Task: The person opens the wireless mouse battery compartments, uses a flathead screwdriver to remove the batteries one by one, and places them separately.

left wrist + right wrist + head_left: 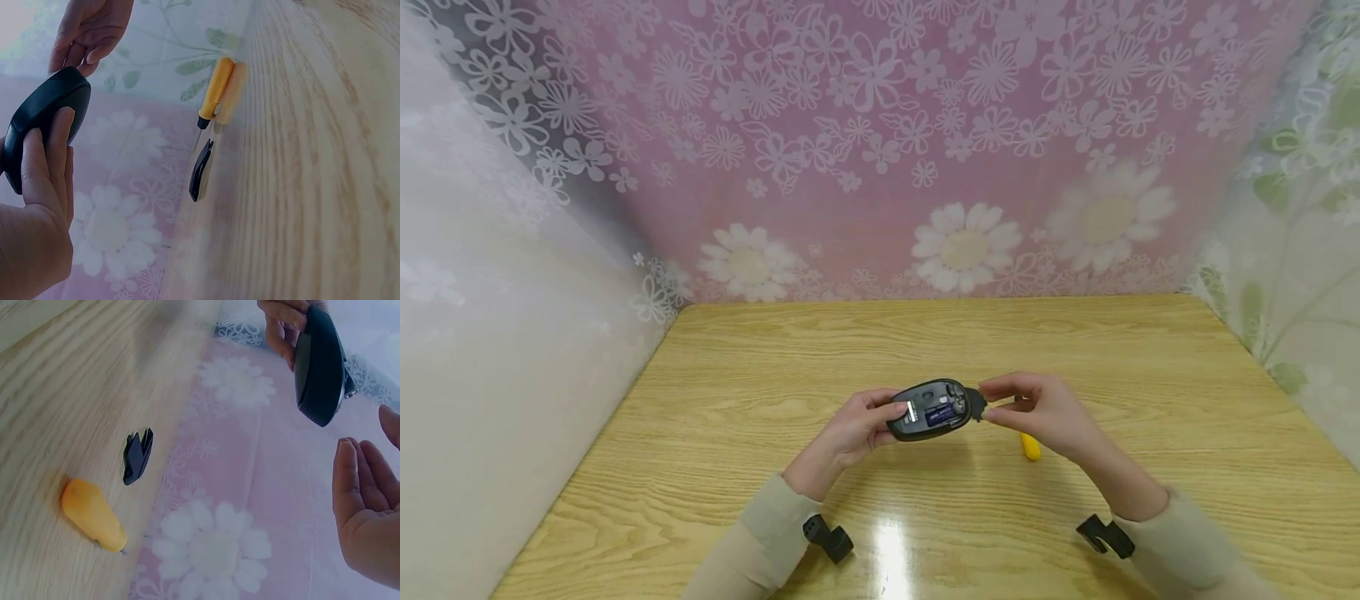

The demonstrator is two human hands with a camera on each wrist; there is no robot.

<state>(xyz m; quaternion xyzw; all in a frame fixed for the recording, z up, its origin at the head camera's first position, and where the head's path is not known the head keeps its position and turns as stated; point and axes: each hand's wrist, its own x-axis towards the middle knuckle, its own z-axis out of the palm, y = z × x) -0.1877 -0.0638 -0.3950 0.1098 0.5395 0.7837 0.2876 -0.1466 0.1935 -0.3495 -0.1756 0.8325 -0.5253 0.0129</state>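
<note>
My left hand (859, 425) grips a black computer mouse (917, 425), its underside turned up toward the head camera. The battery compartment is uncovered, with a dark blue battery (938, 414) inside. In the right wrist view, a small metallic end (350, 387) sticks out past the mouse's edge. My right hand (1037, 412) hovers just right of the mouse, thumb and fingers apart, nothing between them. Overlapping that gap in the head view is a black cover piece (977, 404); both wrist views show this cover (200, 170) lying on the table.
A yellow-handled screwdriver (217, 90) lies on the wooden table (737, 350) near the cover, partly hidden by my right hand in the head view. Flowered sheets (850, 167) stand behind the table and along both sides. Black wrist mounts (829, 538) sit at both sleeves.
</note>
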